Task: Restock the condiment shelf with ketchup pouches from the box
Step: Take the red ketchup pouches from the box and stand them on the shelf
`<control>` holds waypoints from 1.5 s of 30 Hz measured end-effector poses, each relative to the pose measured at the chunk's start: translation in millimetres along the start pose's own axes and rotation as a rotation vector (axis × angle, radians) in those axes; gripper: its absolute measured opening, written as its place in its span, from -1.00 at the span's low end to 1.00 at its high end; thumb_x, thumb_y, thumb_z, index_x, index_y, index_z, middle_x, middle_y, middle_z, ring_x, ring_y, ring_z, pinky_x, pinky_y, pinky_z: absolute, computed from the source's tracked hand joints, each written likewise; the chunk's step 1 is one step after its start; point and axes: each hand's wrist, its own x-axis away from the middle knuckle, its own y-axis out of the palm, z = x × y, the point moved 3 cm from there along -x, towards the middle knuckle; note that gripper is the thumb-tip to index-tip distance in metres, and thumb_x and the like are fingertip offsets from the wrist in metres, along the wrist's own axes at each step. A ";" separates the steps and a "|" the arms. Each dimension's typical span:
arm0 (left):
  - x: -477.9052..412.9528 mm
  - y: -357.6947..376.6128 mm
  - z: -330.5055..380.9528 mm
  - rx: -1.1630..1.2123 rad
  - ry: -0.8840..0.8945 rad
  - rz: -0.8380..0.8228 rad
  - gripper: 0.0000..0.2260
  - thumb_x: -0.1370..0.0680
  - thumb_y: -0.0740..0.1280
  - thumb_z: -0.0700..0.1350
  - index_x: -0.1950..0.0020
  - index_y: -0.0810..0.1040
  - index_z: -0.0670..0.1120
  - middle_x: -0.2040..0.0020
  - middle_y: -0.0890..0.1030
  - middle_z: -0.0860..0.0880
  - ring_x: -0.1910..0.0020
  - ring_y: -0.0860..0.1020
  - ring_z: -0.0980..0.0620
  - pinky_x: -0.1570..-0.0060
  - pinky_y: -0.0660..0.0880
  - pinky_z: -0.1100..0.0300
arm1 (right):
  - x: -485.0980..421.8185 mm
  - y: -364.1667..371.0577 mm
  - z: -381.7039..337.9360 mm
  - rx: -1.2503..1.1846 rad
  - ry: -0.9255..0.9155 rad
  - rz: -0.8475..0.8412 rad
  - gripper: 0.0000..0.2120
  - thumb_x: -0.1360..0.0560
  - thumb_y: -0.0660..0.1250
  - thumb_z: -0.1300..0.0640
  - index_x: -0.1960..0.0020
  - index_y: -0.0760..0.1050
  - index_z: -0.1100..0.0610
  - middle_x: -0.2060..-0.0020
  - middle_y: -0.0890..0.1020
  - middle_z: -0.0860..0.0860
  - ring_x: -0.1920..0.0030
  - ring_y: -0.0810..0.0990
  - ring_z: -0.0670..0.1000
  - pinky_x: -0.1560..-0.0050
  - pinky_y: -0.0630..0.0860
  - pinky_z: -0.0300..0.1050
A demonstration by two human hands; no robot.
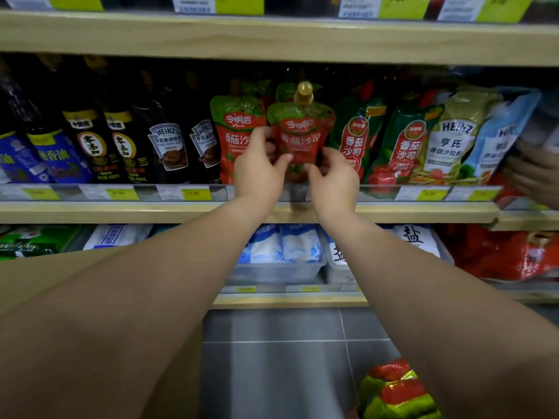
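Dim, even overhead light; dark shelf recesses; soft overall blur; wide-angle bending at edges; price tags unreadable.

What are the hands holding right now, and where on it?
The gold-capped ketchup pouch: left hand on its lower left edge, right hand on its lower right edge.

Held pouch: the ketchup pouch [301, 137] is red with a green top and a gold cap, upright (print blurred), centre of frame, its base at the shelf front.
Grip: the left hand [258, 173] and right hand [334, 179] pinch its lower sides.
Neighbour pouch [237, 131]: same design, upright, touching on its left.
Condiment shelf [151, 211]: pale wood, across mid-frame.
Spare pouches [396, 391]: red-green, heaped at lower right.
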 end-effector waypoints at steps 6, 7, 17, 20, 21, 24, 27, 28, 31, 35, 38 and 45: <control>-5.0 12.1 -7.9 -0.062 -0.037 0.029 -0.68 -0.44 0.43 -0.15 -0.18 0.52 -0.07 0.10 0.61 0.04 0.12 0.61 0.05 0.04 0.57 0.14 | -4.3 5.0 13.8 0.137 0.005 0.026 -0.62 -0.46 0.35 0.00 -0.25 0.49 0.08 -0.03 0.65 0.07 -0.11 0.54 0.12 -0.18 0.46 0.09; -5.4 14.3 -8.0 -0.079 -0.036 0.027 -0.68 -0.44 0.43 -0.15 -0.19 0.53 -0.07 0.08 0.63 0.01 0.11 0.62 0.04 0.04 0.57 0.13 | -4.9 5.4 15.7 0.149 0.012 0.032 -0.62 -0.46 0.36 0.00 -0.23 0.50 0.09 -0.01 0.65 0.07 -0.10 0.54 0.12 -0.19 0.44 0.09; -11.8 25.0 -14.5 -0.249 -0.085 0.042 -0.72 -0.48 0.38 -0.12 -0.18 0.52 -0.12 -0.01 0.65 -0.09 0.05 0.60 -0.05 0.13 0.45 0.19 | -11.8 11.2 27.5 0.210 0.048 0.029 -0.69 -0.45 0.35 -0.06 -0.16 0.48 0.01 0.01 0.62 0.06 -0.14 0.43 0.12 -0.15 0.29 -0.07; -11.1 27.0 -15.3 -0.290 -0.072 0.031 -0.77 -0.50 0.34 -0.12 -0.13 0.57 -0.16 -0.01 0.66 -0.12 0.03 0.61 -0.08 0.12 0.43 0.22 | -11.7 13.9 29.4 0.247 0.040 0.023 -0.68 -0.49 0.30 -0.07 -0.20 0.49 0.00 -0.02 0.62 0.08 -0.17 0.40 0.13 -0.18 0.27 -0.05; -10.6 28.1 -15.4 -0.300 -0.063 0.016 -0.78 -0.51 0.34 -0.12 -0.12 0.57 -0.16 -0.03 0.66 -0.12 0.00 0.61 -0.08 0.09 0.44 0.22 | -11.2 14.0 30.0 0.257 0.031 0.024 -0.67 -0.49 0.30 -0.07 -0.21 0.49 0.01 -0.02 0.62 0.08 -0.18 0.39 0.13 -0.21 0.28 -0.04; -7.9 30.1 -16.6 -0.302 -0.042 -0.046 -0.74 -0.51 0.33 -0.11 -0.17 0.55 -0.15 -0.10 0.64 -0.14 -0.07 0.60 -0.09 -0.07 0.52 0.12 | -7.9 13.6 30.3 0.274 -0.008 0.031 -0.64 -0.49 0.30 -0.05 -0.25 0.48 0.04 -0.01 0.63 0.09 -0.18 0.38 0.13 -0.20 0.28 -0.03; -3.3 28.3 -17.8 -0.291 -0.031 -0.102 -0.66 -0.52 0.33 -0.10 -0.27 0.48 -0.15 -0.15 0.61 -0.14 -0.12 0.58 -0.09 -0.13 0.51 0.09 | -1.4 11.1 27.0 0.298 -0.046 0.037 -0.63 -0.50 0.30 -0.02 -0.26 0.49 0.08 -0.01 0.64 0.10 -0.17 0.39 0.14 -0.22 0.28 -0.01; -0.6 26.5 -17.4 -0.268 -0.030 -0.115 -0.63 -0.52 0.34 -0.11 -0.30 0.46 -0.15 -0.17 0.60 -0.14 -0.14 0.57 -0.08 -0.14 0.50 0.10 | 1.6 9.9 25.5 0.291 -0.062 0.046 -0.64 -0.50 0.30 0.00 -0.25 0.49 0.11 -0.02 0.64 0.11 -0.17 0.39 0.14 -0.24 0.29 0.00; 15.5 13.8 -15.2 -0.195 -0.003 -0.146 -0.64 -0.51 0.34 -0.13 -0.30 0.47 -0.15 -0.14 0.62 -0.13 -0.12 0.58 -0.05 -0.16 0.51 0.10 | 19.8 3.9 19.2 0.220 -0.110 0.104 -0.70 -0.48 0.31 0.08 -0.18 0.52 0.16 -0.04 0.62 0.10 -0.17 0.40 0.13 -0.27 0.32 0.03; 50.4 -16.3 -24.9 -0.141 0.014 -0.185 -0.71 -0.50 0.35 -0.13 -0.21 0.54 -0.13 -0.05 0.65 -0.07 0.01 0.61 0.04 -0.06 0.54 0.15 | 61.4 10.9 15.7 0.194 -0.156 0.090 -0.78 -0.45 0.27 0.16 -0.08 0.51 0.19 -0.01 0.60 0.07 -0.14 0.41 0.13 -0.18 0.37 -0.02; 81.0 -45.6 -49.3 -0.206 -0.018 -0.223 -0.75 -0.49 0.36 -0.13 -0.16 0.56 -0.12 0.03 0.66 -0.05 0.16 0.59 0.08 0.04 0.52 0.24 | 100.6 31.4 18.1 0.175 -0.124 -0.009 -0.78 -0.43 0.28 0.20 -0.06 0.51 0.21 0.00 0.60 0.12 -0.11 0.45 0.17 -0.14 0.36 -0.02; 154.3 -138.3 -141.0 -0.363 -0.215 -0.311 -0.75 -0.45 0.37 -0.15 -0.13 0.57 -0.11 0.04 0.66 -0.05 0.15 0.62 0.00 0.04 0.48 0.23 | 193.5 109.4 18.6 0.137 0.019 -0.426 -0.74 -0.42 0.28 0.24 -0.11 0.49 0.20 -0.06 0.60 0.12 -0.02 0.57 0.15 -0.08 0.46 -0.08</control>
